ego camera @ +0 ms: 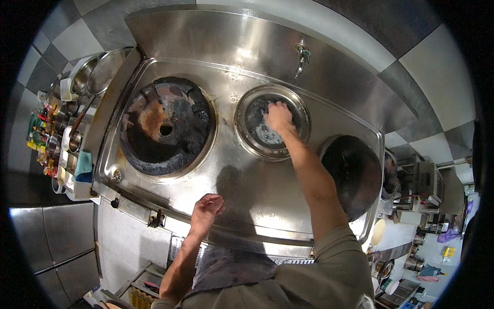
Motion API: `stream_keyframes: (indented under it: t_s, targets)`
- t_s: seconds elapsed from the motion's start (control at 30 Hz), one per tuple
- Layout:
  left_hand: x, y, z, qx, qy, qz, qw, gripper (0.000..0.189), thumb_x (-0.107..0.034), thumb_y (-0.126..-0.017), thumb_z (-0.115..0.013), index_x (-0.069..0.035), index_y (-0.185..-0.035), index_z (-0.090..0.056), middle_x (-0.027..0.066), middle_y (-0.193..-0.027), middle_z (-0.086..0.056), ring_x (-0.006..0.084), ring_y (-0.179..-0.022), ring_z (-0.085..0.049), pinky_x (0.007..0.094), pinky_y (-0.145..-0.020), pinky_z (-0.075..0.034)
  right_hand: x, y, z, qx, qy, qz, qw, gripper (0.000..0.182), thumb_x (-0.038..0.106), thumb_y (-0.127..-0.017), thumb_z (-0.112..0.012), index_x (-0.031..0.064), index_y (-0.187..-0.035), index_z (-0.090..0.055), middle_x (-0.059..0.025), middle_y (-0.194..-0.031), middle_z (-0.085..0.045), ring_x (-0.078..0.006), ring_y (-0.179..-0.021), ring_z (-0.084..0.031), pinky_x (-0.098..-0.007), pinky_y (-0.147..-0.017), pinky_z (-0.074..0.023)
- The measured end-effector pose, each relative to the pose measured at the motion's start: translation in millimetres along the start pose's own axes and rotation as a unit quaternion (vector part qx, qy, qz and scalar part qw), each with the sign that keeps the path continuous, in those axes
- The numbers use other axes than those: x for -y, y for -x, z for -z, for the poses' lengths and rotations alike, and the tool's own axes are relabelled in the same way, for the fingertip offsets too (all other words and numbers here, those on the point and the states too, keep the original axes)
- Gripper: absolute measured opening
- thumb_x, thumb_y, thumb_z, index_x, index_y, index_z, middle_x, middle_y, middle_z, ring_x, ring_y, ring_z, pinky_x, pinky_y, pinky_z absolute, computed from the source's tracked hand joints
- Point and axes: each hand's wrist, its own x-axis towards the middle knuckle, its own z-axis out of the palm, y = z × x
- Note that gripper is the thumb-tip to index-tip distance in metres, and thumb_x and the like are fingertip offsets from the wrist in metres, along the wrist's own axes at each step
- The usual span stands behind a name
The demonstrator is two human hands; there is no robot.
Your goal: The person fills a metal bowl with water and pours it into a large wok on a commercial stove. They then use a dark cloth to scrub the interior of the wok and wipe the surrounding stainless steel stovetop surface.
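My right hand [279, 116] reaches down into a round metal basin [242, 101] set into the stainless steel cooking range. Whitish, wet-looking liquid [266, 134] shows beneath it against a dark interior. The fingers point away from me and are partly hidden, so whether they grip anything cannot be told. Above the front edge of the steel top hovers my left hand [208, 207], palm turned up, fingers loosely curled and nothing seen in them. A charred round wok burner [166, 112] with a central hole lies left of the basin. To the right rests a blackened wok [351, 174].
A metal tap [302, 60] juts from the backsplash behind the basin. Along the left stands a shelf with a mesh strainer [106, 73], a ladle [79, 119], seasoning containers and a blue-green cloth [83, 166]. Kitchen equipment [430, 187] fills the far right.
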Motion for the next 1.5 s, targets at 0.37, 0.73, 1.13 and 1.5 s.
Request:
stream_keyframes:
  t_s: [0.37,0.73,1.13,1.5]
  targets:
    - [10.4,-1.2,-6.3,0.018,0.012,0.023,1.0,0.016,-0.017,-0.097,-0.067,-0.004,-0.106,-0.067,0.0021,-0.089,-0.068,0.0116,-0.081,-0.065,0.026,-0.072,-0.051,-49.8,11.3,3.0,-0.051,0.036,0.025,0.998,0.029,0.009,-0.086,-0.06,0.0011,-0.112,-0.066,-0.021,-0.115,-0.065,-0.0391,-0.114,-0.059,-0.0476,-0.096,-0.0504]
    - [-1.2,-4.1,-5.1,0.037,-0.02,0.02,0.999,0.015,-0.015,-0.097,-0.065,-0.002,-0.106,-0.066,0.0016,-0.093,-0.068,0.0107,-0.083,-0.064,0.0268,-0.074,-0.052,-52.0,35.0,-5.0,0.043,0.037,0.082,0.995,0.023,0.01,-0.091,-0.053,0.0029,-0.095,-0.075,-0.0204,-0.095,-0.072,-0.0402,-0.086,-0.07,-0.0498,-0.078,-0.057]
    - [-145.3,-115.1,-87.7,0.123,-0.158,-0.293,0.935,0.024,-0.005,-0.095,-0.063,-0.001,-0.119,-0.063,0.0047,-0.104,-0.068,0.0154,-0.095,-0.064,0.0295,-0.089,-0.051,-20.2,56.9,243.4,-0.214,0.02,0.146,0.966,0.019,0.02,-0.088,-0.064,0.0059,-0.099,-0.071,-0.0134,-0.097,-0.067,-0.0355,-0.088,-0.067,-0.0462,-0.077,-0.0541]
    - [-114.8,-242.7,-143.6,0.155,-0.567,-0.384,0.713,0.028,-0.024,-0.092,-0.064,-0.008,-0.114,-0.071,0.0225,-0.096,-0.07,0.0445,-0.091,-0.066,0.0469,-0.085,-0.054,-0.2,96.8,41.9,-0.055,-0.173,-0.045,0.982,0.02,0.025,-0.088,-0.065,0.005,-0.089,-0.07,-0.0194,-0.089,-0.069,-0.0394,-0.088,-0.067,-0.0475,-0.078,-0.0533]
